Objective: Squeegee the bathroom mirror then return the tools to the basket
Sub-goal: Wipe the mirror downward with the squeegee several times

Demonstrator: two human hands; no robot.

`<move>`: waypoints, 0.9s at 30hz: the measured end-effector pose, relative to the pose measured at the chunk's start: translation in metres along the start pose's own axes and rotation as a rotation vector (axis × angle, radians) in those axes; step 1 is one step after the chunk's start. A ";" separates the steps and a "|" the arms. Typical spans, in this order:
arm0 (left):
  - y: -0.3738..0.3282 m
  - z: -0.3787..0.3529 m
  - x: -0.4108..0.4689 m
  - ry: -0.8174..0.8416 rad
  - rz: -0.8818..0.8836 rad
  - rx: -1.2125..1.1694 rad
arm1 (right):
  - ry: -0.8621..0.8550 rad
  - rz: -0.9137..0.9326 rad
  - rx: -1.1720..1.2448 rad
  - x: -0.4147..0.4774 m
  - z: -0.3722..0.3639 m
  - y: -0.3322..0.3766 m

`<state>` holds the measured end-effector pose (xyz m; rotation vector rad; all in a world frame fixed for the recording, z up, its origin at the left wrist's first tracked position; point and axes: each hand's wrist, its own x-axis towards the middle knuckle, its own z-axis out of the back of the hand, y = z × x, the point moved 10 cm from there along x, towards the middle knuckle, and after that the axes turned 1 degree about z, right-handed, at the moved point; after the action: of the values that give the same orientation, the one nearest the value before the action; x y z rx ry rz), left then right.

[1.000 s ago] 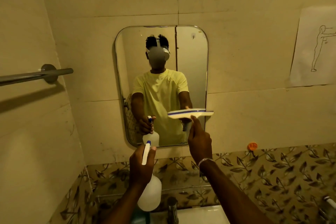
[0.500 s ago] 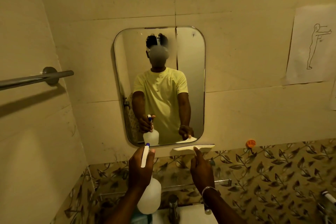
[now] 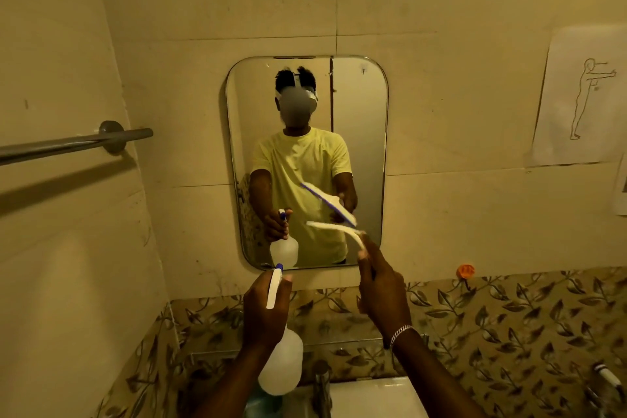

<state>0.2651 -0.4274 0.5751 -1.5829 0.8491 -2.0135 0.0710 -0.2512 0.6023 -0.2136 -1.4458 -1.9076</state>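
Note:
A rounded rectangular mirror (image 3: 359, 146) hangs on the cream tiled wall ahead and reflects a person in a yellow shirt. My right hand (image 3: 381, 288) grips the handle of a white squeegee (image 3: 336, 229), whose blade is tilted and lies against the mirror's lower right part. My left hand (image 3: 266, 309) is closed around the neck of a white spray bottle (image 3: 281, 363) with a blue-tipped trigger, held below the mirror's bottom edge. No basket is in view.
A metal towel bar (image 3: 71, 142) juts from the left wall. A tap (image 3: 320, 387) and white sink (image 3: 376, 399) sit below my hands. An orange hook (image 3: 465, 271) and a paper drawing (image 3: 580, 95) are on the right wall.
The squeegee went down to the mirror's bottom edge, then came back up onto the lower glass and tilted. The spray bottle stayed roughly where it was.

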 end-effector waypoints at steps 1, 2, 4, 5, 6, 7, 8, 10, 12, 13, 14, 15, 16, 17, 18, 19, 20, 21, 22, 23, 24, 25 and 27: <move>-0.001 0.002 0.000 -0.005 -0.004 -0.003 | -0.004 0.039 -0.046 0.005 0.004 0.015; -0.002 0.003 0.001 -0.011 -0.003 -0.001 | -0.011 0.056 -0.059 0.010 0.007 0.028; -0.003 0.007 0.002 -0.025 0.005 0.006 | -0.029 0.065 -0.041 0.024 0.014 0.050; -0.004 0.010 0.003 -0.030 0.003 0.006 | -0.034 0.080 -0.029 0.032 0.017 0.064; -0.005 0.012 0.004 -0.033 -0.003 0.007 | -0.045 0.118 -0.021 0.039 0.020 0.081; -0.006 0.014 0.006 -0.035 -0.007 0.009 | -0.062 0.175 -0.017 0.046 0.025 0.100; -0.007 0.016 0.008 -0.036 -0.006 0.011 | -0.083 0.244 -0.030 0.053 0.030 0.120; -0.006 0.019 0.012 -0.042 0.001 0.023 | -0.131 0.368 -0.100 0.067 0.037 0.158; -0.005 0.022 0.015 -0.046 0.009 0.022 | -0.177 0.443 -0.167 0.083 0.043 0.190; -0.006 0.022 0.016 -0.045 0.008 0.013 | -0.195 0.467 -0.187 0.092 0.045 0.205; -0.008 0.023 0.016 -0.044 0.002 0.003 | -0.204 0.478 -0.196 0.100 0.046 0.218; -0.010 0.024 0.017 -0.045 -0.007 -0.006 | -0.204 0.480 -0.194 0.109 0.046 0.231; -0.011 0.025 0.018 -0.048 -0.015 -0.012 | -0.194 0.481 -0.181 0.117 0.045 0.242; -0.012 0.026 0.018 -0.051 -0.019 -0.017 | -0.181 0.483 -0.166 0.125 0.043 0.254; -0.011 0.026 0.019 -0.051 -0.018 -0.020 | -0.167 0.489 -0.161 0.133 0.041 0.265; -0.009 0.026 0.020 -0.049 -0.011 -0.018 | -0.152 0.494 -0.172 0.141 0.038 0.276; -0.007 0.025 0.021 -0.046 -0.002 -0.014 | -0.142 0.490 -0.191 0.150 0.034 0.286; -0.005 0.026 0.021 -0.043 0.006 -0.009 | -0.141 0.479 -0.213 0.157 0.032 0.295; -0.004 0.026 0.022 -0.042 0.009 -0.007 | -0.146 0.469 -0.237 0.164 0.030 0.302; -0.004 0.028 0.022 -0.042 0.005 -0.006 | -0.150 0.461 -0.261 0.169 0.028 0.307; -0.004 0.029 0.022 -0.041 -0.003 -0.005 | -0.152 0.458 -0.285 0.173 0.025 0.311; -0.004 0.031 0.023 -0.040 -0.011 -0.003 | -0.156 0.459 -0.310 0.174 0.023 0.313; -0.003 0.033 0.023 -0.039 -0.022 0.002 | -0.182 0.475 -0.357 0.172 0.019 0.315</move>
<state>0.2909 -0.4475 0.5985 -1.6319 0.8179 -1.9913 0.1383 -0.3451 0.9429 -0.8395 -1.0303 -1.7582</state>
